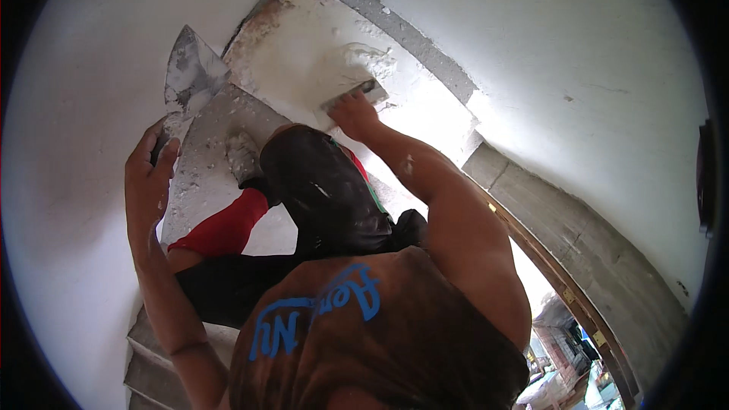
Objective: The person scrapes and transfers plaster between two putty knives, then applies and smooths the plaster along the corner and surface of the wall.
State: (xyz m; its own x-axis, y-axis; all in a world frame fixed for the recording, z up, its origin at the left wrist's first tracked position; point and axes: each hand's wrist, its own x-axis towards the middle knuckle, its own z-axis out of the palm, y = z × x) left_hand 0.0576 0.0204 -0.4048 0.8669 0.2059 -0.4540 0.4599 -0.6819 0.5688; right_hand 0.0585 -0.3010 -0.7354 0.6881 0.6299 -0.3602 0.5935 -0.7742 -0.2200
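The left hand (153, 163), at nine o'clock, grips the dark handle (161, 143) of a trowel (191, 76). Its fingers bend round the left of the handle and its thumb lies along the right, pinching it between them. The blade stands beyond the fingertips, toward one o'clock from them, broad, pointed and smeared with pale plaster.

The right hand (355, 115), at twelve o'clock, is closed over the grip of a flat float (377, 93). Its fingers are bunched together; their tips are hidden, so I cannot tell how they meet. The float's plate shows past the knuckles toward two o'clock and again toward nine. It lies over the wet plaster (292, 38), though whether it touches cannot be told.

A thicker ridge of plaster sits just beside the float, toward twelve o'clock. A grey strip (425, 39) borders the plaster at one o'clock. The bent knee (304, 163) is near the right hand, toward seven o'clock from it.
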